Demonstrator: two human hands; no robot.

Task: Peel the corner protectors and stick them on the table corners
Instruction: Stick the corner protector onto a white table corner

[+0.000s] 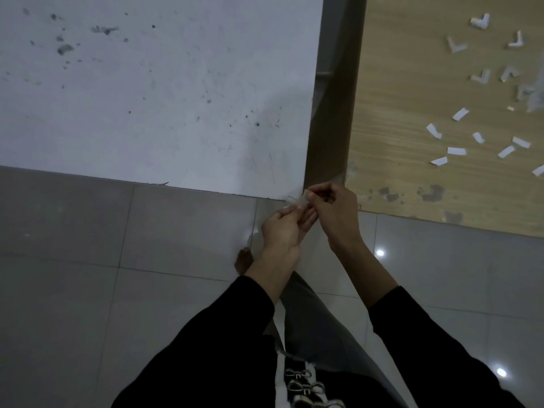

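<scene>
A clear corner protector (298, 199) sits at the near right corner of the white table (162, 92), between both my hands. My right hand (331, 207) pinches its upper end with curled fingers. My left hand (287, 226) is just below, fingertips touching the protector's lower side. Whether the protector touches the table corner is hard to tell. More L-shaped corner protectors (479, 22) lie on the wooden table (412, 113) at the far right.
White backing strips (456, 151) are scattered on the wooden table's right part. A narrow gap (332, 113) separates the two tables. Grey floor tiles (88, 275) lie below. My bare foot (243, 262) and trouser leg stand under my hands.
</scene>
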